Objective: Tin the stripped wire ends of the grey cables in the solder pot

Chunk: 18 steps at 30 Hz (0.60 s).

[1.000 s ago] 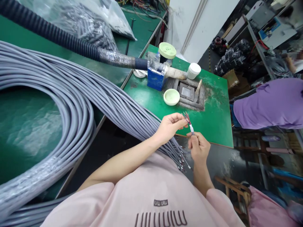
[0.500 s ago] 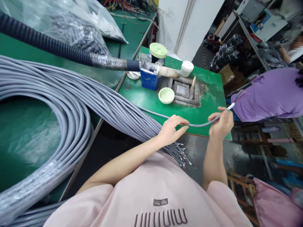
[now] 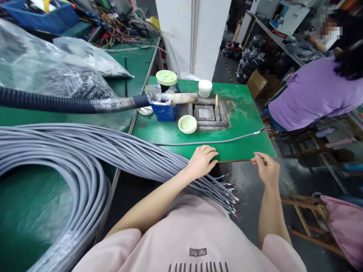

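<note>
A single grey cable (image 3: 198, 143) lies across the green work table, its white-banded end (image 3: 256, 132) and bare coloured wires near the right edge. My left hand (image 3: 202, 160) is over the table's front edge beside the cable bundle, below that cable. Its fingers are spread and hold nothing. Off the front right corner hovers my right hand (image 3: 266, 168), fingers loosely curled with nothing seen in them, apart from the cable. The thick bundle of grey cables (image 3: 136, 151) runs from a large coil at left, under my left forearm, to several stripped ends (image 3: 231, 198).
A square pot set in the table (image 3: 204, 113) has a brush-like tool (image 3: 217, 107) on it. Around it stand a pale green dish (image 3: 187, 124), white tub (image 3: 205, 88), blue box (image 3: 163, 111) and hose (image 3: 56, 102). A person in purple (image 3: 303, 94) sits at right.
My hands have let go of the single cable, which now lies on the table. My right hand has come down away from its end. The head view has shifted.
</note>
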Each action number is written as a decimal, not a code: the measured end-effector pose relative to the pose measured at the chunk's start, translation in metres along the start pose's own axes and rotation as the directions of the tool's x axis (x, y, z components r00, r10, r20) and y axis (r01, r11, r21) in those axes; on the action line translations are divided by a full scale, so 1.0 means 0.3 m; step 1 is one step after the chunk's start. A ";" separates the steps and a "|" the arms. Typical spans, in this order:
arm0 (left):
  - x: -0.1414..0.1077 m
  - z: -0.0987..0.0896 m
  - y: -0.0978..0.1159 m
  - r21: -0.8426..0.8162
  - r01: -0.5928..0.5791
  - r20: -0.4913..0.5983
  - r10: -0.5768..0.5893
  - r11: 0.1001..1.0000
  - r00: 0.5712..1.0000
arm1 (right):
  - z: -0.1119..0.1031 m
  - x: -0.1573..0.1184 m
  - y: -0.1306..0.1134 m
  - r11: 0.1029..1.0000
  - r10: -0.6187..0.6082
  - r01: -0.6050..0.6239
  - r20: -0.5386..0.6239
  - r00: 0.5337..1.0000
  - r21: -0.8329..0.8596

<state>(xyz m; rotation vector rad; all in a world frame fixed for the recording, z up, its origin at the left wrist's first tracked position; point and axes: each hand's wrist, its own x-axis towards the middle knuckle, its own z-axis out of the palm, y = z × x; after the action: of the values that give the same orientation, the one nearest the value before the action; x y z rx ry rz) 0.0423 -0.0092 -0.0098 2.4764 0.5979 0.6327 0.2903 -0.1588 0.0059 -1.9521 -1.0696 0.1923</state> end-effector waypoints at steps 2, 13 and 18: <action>-0.004 0.005 -0.006 0.006 0.008 0.029 -0.008 1.000 1.000 | -0.009 -0.074 0.008 0.997 0.067 -0.068 0.071 0.995 0.018; 0.011 0.004 0.005 0.025 0.062 0.041 -0.063 0.998 0.997 | 0.105 -0.119 -0.024 0.998 -0.058 0.064 0.266 0.962 -0.017; -0.003 0.007 -0.002 -0.049 0.053 -0.061 -0.056 0.997 0.997 | 0.111 0.010 -0.045 0.980 -0.186 0.199 0.259 0.948 -0.027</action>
<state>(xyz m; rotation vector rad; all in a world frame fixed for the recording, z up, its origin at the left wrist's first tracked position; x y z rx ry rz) 0.0427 -0.0102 -0.0120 2.3958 0.6647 0.6966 0.2673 -0.1324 -0.0031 -1.8892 -1.4401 0.3174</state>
